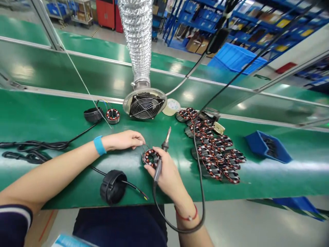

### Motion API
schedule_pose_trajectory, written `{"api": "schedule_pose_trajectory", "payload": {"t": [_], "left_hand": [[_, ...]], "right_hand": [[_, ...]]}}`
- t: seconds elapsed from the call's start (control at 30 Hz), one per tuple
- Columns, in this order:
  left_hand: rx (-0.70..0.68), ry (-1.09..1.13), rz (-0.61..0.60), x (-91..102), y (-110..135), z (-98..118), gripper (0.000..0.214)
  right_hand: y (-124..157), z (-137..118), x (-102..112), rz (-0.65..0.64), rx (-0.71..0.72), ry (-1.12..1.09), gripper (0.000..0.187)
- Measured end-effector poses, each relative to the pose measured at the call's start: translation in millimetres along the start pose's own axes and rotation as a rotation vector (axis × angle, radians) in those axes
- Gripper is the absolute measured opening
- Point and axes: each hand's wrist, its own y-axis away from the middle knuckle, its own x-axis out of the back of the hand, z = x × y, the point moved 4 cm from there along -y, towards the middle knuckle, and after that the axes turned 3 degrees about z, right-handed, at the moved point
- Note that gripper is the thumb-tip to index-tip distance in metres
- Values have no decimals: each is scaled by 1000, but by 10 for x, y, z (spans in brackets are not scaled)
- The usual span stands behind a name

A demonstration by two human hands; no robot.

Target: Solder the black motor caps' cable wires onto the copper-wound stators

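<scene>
a coil of black cable lies at the far left of the green bench mat, and a round black housing sits on the mat just below the left hand, whose fingertips pinch thin leads on a wound stator. the hands are close together, with the right hand clamped on the stator's rim while also gripping a soldering iron. further right lie a heap of wound stators and a blue plastic bin.

Glossy green bench mat, crinkled aluminium foil duct, lacquered copper stator windings, matt black plastic cap
</scene>
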Motion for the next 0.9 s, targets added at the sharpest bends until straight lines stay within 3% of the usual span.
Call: {"api": "schedule_pose_trajectory", "payload": {"t": [0.17, 0.33, 0.5, 0.6, 0.7, 0.8, 0.9], "left_hand": [[0, -9, -51, -2, -18, -50, 25], [-2, -104, -41, 17, -34, -133, 24], [14, -163, -244, -17, 31, -104, 21], [-18, -111, -295, -10, 58, -46, 21], [-20, 6, -266, -62, 58, -9, 24], [-5, 112, -156, -162, 56, 34, 30], [-11, 77, -89, -214, 64, 102, 36]], "right_hand": [[-175, 71, -72, -17, 10, -74, 58], [-281, 132, -144, 74, 31, -70, 60], [-239, 196, -210, 174, 44, -48, 62], [-219, 206, -219, 203, 50, -39, 62], [-222, 182, -215, 216, 65, -30, 60], [-237, 154, -213, 209, 72, -23, 55], [-246, 142, -210, 213, 80, -28, 55]]}}
